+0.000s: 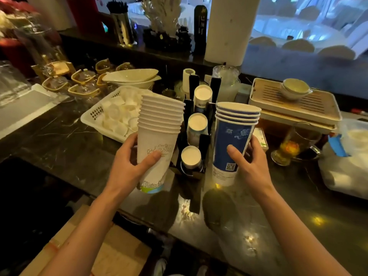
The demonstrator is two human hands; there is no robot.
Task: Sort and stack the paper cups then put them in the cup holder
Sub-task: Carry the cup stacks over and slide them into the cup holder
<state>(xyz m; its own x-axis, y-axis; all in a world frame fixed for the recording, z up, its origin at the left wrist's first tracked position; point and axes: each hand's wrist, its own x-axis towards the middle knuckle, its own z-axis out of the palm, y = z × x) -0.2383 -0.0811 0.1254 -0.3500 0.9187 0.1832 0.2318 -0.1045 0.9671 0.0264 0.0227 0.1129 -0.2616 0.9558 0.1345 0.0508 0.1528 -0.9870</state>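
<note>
My left hand (133, 162) grips a tall stack of several white paper cups (159, 134), held upright just left of the black cup holder (194, 156). My right hand (249, 164) grips a stack of several blue paper cups (231, 144), upright on the holder's right side. The holder stands between the two stacks on the dark marble counter (65, 144). Three of its slots hold stacks of upside-down cups showing white bottoms: near (191, 157), middle (197, 124) and far (203, 94).
A white plastic basket (89, 118) of small white items sits behind my left hand. A wooden tea tray (294, 104) with small bowls stands at the right, above a glass of tea (288, 148). Glass teapots and white dishes line the back left.
</note>
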